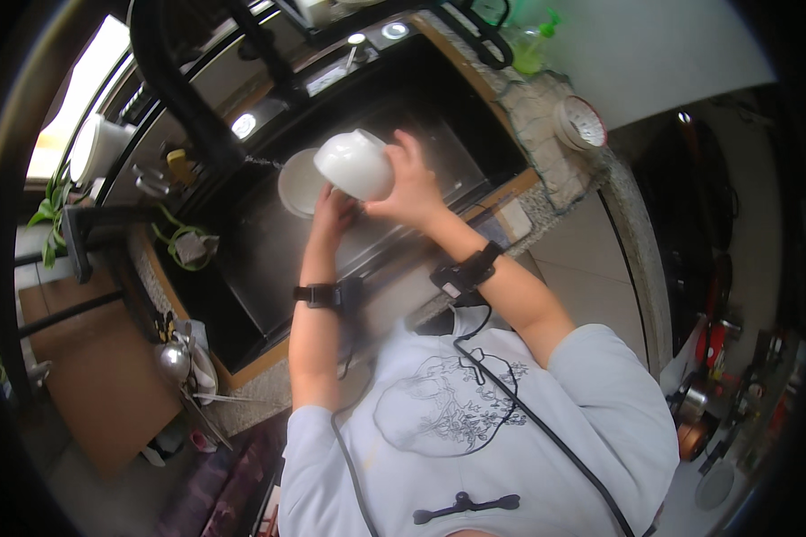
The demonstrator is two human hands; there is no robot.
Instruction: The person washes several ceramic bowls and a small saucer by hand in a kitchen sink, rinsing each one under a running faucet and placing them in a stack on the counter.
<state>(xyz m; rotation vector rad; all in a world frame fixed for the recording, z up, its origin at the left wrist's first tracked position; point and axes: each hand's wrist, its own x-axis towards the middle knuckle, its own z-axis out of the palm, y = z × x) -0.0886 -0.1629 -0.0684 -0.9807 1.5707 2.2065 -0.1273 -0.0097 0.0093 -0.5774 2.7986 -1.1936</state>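
Note:
Both hands are over a black kitchen sink. A white bowl is tilted with its underside up, and my right hand grips its right side, the thumb at the lower rim and the fingers behind. My left hand is at the bowl's lower left rim; its fingers are partly hidden and blurred, so its hold cannot be told. Behind and to the left of that bowl is another pale round bowl, partly covered by it. A thin stream of water runs from the black faucet towards the pale bowl.
A cloth lies on the counter right of the sink, with a bowl with a red rim on it. A green soap pump bottle stands behind. A green strainer holder sits at the sink's left; metal utensils are near the left counter edge.

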